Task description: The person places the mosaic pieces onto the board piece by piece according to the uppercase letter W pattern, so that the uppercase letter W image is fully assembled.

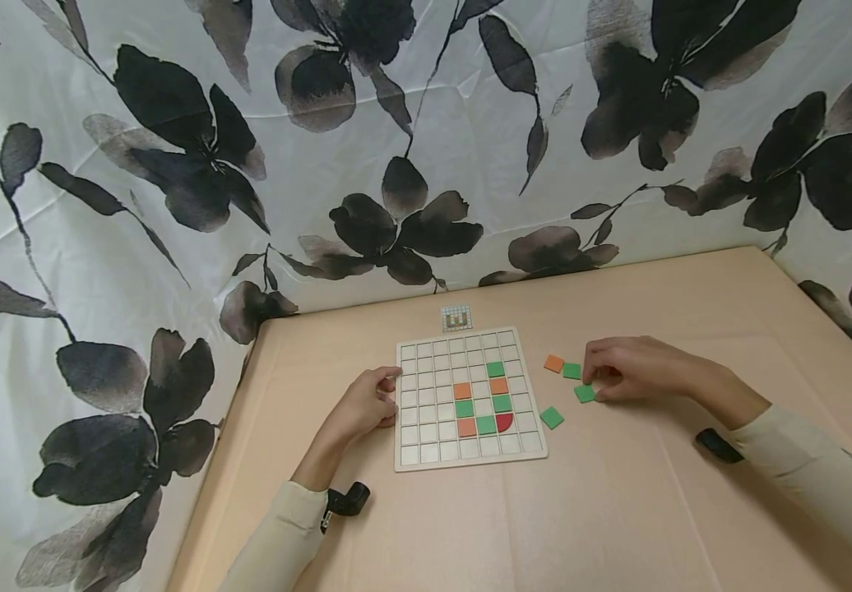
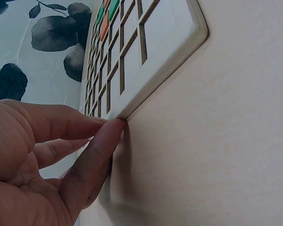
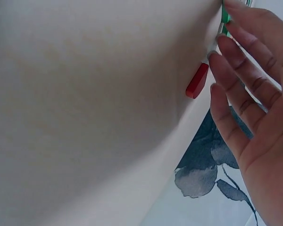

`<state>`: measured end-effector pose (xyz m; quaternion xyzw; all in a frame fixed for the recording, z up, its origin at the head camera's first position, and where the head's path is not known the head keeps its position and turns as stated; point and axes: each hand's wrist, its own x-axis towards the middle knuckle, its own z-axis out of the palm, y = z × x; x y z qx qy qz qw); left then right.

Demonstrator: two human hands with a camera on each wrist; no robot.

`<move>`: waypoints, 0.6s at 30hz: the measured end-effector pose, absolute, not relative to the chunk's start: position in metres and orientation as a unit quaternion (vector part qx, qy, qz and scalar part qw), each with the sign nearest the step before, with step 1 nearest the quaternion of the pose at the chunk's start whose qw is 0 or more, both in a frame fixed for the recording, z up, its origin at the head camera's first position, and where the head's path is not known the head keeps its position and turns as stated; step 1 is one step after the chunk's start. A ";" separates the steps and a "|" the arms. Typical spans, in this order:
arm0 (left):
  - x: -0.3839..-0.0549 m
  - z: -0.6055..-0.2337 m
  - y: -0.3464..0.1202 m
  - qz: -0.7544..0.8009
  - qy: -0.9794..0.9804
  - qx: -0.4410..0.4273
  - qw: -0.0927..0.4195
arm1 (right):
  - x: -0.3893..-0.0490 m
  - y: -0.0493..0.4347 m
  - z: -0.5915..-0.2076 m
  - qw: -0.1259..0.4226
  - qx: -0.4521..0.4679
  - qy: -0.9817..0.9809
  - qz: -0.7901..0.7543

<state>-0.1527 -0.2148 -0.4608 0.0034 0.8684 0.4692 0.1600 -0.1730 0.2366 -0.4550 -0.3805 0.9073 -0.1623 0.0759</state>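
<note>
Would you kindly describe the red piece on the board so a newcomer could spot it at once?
On the tan table lies a white gridded board. Toward its lower right, the red piece sits just below one green square and right of another green square. Its colour and rounded edge set it apart from those straight-edged neighbours.

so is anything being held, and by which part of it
The left hand holds the board by its left edge. The right hand is at a green tile; whether it grips it cannot be told.
</note>
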 end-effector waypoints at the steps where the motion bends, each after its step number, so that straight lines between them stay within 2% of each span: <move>1: -0.153 -0.461 -0.215 0.470 0.868 0.003 0.160 | -0.173 0.236 -0.455 0.075 -0.378 0.909 -0.160; 18: -0.153 -0.461 -0.216 0.473 0.866 0.005 0.163 | -0.173 0.228 -0.451 0.122 -0.375 0.902 -0.175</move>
